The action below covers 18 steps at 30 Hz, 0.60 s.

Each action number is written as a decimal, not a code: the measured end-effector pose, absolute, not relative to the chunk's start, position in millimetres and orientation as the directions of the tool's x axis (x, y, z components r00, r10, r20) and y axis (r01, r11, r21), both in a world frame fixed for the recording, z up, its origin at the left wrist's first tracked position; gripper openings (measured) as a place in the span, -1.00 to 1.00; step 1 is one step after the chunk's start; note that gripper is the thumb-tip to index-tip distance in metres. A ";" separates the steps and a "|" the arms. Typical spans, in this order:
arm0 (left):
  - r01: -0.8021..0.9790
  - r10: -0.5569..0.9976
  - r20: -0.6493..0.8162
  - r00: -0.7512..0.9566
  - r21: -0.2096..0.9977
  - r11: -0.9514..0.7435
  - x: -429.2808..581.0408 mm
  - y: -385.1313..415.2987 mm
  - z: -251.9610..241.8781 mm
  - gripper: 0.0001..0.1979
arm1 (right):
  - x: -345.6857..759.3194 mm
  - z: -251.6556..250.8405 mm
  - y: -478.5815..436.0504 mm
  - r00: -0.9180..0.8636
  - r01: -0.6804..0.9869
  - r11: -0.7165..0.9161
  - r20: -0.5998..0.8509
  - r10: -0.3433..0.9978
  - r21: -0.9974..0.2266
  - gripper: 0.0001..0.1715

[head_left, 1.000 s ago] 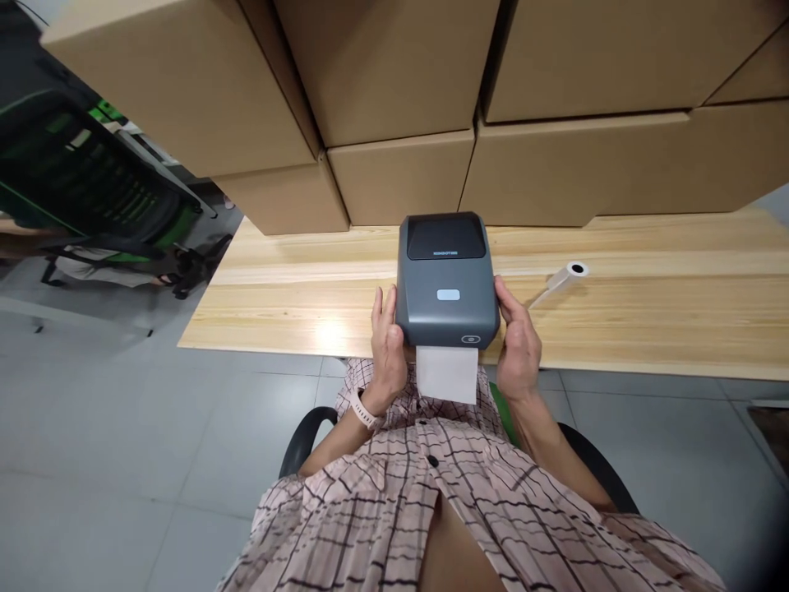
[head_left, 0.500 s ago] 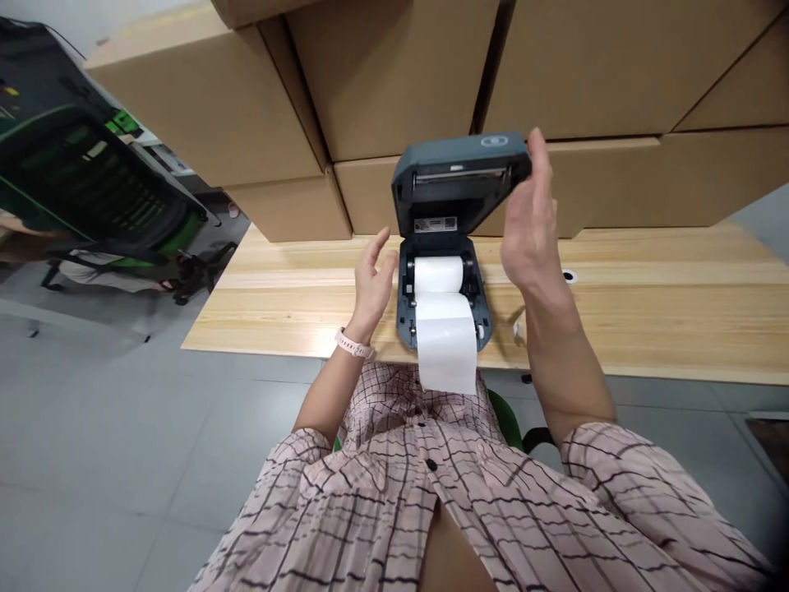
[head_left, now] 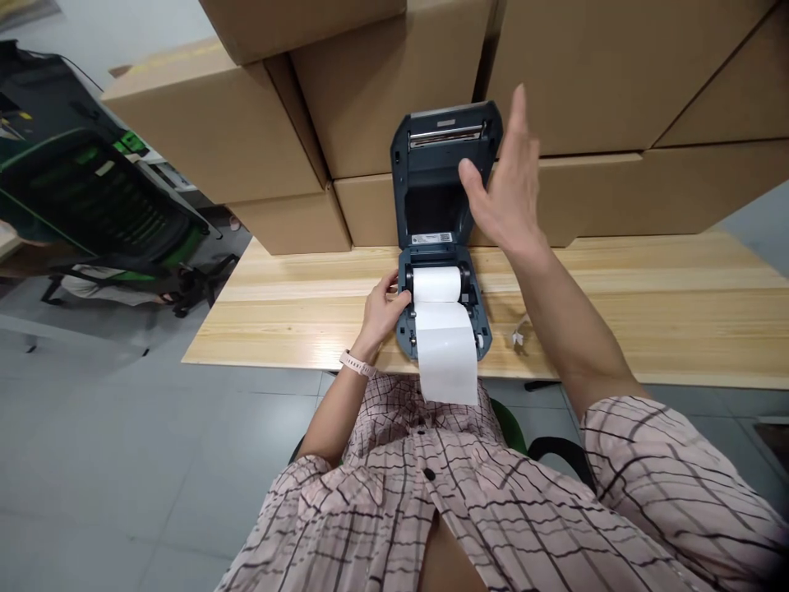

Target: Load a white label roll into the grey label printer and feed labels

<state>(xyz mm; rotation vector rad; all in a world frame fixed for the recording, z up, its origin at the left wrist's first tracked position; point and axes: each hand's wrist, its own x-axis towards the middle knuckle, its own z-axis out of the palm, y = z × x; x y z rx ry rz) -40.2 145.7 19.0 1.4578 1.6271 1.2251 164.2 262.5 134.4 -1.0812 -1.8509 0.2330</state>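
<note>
A dark grey label printer stands on the wooden table with its lid raised and tilted back. Inside sits a white label roll. From it a strip of label paper runs forward and hangs over the table's front edge. My left hand grips the left side of the printer's base, thumb on the rim and fingers along the side. At the lid's right edge is my right hand, fingers stretched up and thumb apart in front of the lid. It holds nothing.
Cardboard boxes are stacked behind the printer along the back of the wooden table. A small white scrap lies right of the printer. To the left stands a black and green office chair, with a person partly visible beyond.
The lid has swung further up and back. My right hand has risen and moved left, its thumb now before the lid. My left hand has come onto the base's left side.
</note>
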 end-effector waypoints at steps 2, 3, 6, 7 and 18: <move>0.514 0.973 0.073 -0.220 0.856 0.052 -39.6 143.0 26.3 -0.38 | 167.8 127.9 240.4 -0.234 0.585 0.673 0.701 0.674 -0.452 -0.20; 0.575 0.976 0.042 -0.214 0.813 0.091 -39.3 142.0 30.8 -0.39 | 169.0 123.2 230.6 -0.331 0.570 0.709 0.674 0.661 -0.415 -0.28; 0.706 0.991 -0.012 -0.137 0.700 0.106 -39.6 142.0 44.5 -0.44 | 168.5 106.5 217.7 -0.671 0.534 0.744 0.335 0.662 -0.402 -0.34; 0.727 0.993 -0.015 -0.113 0.680 0.093 -40.0 142.9 48.1 -0.46 | 166.9 101.3 219.5 -0.724 0.553 0.732 0.206 0.659 -0.398 -0.31; 0.770 0.999 -0.011 0.035 0.638 -0.020 -44.5 147.9 56.3 -0.64 | 151.1 85.1 248.9 -0.792 0.601 0.741 -0.098 0.603 -0.300 0.11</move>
